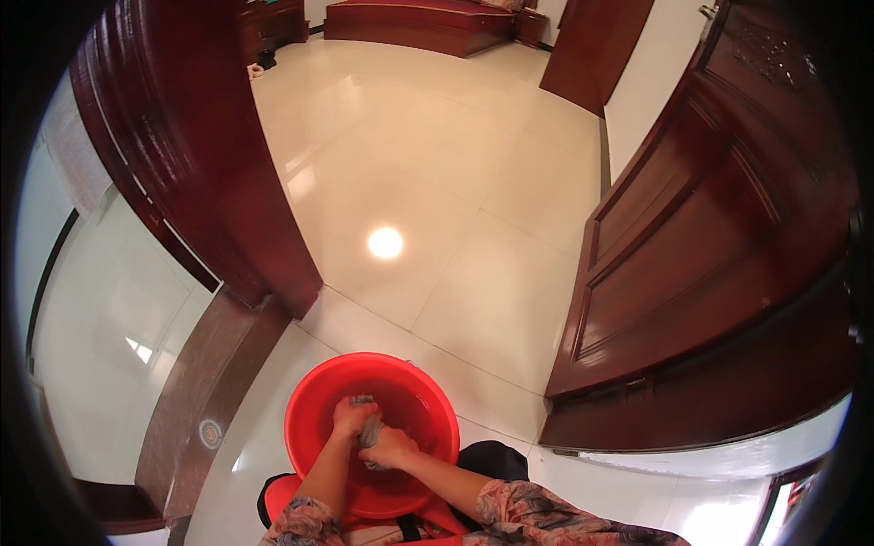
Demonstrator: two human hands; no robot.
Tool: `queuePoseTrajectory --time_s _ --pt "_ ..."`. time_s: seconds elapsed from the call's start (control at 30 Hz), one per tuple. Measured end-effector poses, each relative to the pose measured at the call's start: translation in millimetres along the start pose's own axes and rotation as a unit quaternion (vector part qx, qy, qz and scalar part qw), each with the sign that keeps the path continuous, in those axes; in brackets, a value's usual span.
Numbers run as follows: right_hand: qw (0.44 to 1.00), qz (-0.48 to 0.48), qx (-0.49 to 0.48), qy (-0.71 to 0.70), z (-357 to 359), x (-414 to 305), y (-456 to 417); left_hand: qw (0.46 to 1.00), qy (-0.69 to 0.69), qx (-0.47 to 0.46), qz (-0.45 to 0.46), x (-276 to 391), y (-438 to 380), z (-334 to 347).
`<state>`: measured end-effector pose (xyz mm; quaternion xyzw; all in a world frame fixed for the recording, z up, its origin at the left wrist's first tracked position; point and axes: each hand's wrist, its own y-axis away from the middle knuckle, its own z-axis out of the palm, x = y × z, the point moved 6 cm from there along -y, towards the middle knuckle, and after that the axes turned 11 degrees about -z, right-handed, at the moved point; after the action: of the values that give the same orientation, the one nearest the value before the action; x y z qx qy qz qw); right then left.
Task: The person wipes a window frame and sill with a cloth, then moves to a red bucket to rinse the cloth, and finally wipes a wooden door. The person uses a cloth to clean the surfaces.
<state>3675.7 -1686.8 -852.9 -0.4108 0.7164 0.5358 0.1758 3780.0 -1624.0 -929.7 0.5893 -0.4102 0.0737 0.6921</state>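
Note:
A round red plastic basin [298, 443] stands low in front of me, with water in it. Over its middle, both my hands grip one wet grey cloth [369, 433]. My left hand [353, 418] is closed around the cloth's upper part, and a bit of it sticks out beyond the fingers. Lower and to the right, my right hand [390, 448] clasps the cloth's other part, whose end hangs beneath the hand. The cloth looks bunched between the two hands.
A dark red wooden door [655, 273] stands at the right. The wooden door frame [266, 205] rises at the left beside a brown stone sill [198, 382]. Glossy tiled floor [444, 170] stretches ahead to a dark red bed base [410, 27]. Something black [495, 461] lies right of the basin.

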Motion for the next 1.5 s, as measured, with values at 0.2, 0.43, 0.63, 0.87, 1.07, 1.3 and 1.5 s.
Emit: queuePoseTrajectory --time_s 0.2,0.43,0.63,0.87,1.07,1.3,1.5 --pt "0.917 -0.184 0.034 -0.352 18.5 20.8 -24.8 0.993 0.057 -0.103 -0.019 27.3 25.8 11.3" --pt "0.532 0.009 -0.290 -0.796 15.5 -25.5 21.4 0.872 0.401 -0.279 0.020 15.9 28.4 -2.0" --pt "0.478 0.034 -0.234 -0.846 17.4 -19.1 13.4 0.833 0.495 -0.247 0.019 61.0 97.0 25.7" --pt "0.671 0.041 -0.179 -0.719 18.5 -5.6 13.6 0.879 0.406 -0.245 -0.048 29.3 38.2 -3.9" --pt "0.906 -0.039 -0.157 -0.391 13.8 -2.5 4.5 0.961 0.224 -0.146 -0.068 29.1 36.3 2.0" --pt "0.993 0.012 0.043 -0.110 25.8 21.6 -13.4 0.985 -0.130 0.107 0.041 12.7 18.7 -8.3" --pt "0.984 0.024 0.161 -0.076 11.7 21.5 -8.9 0.953 -0.242 0.172 0.054 44.1 48.4 9.7"
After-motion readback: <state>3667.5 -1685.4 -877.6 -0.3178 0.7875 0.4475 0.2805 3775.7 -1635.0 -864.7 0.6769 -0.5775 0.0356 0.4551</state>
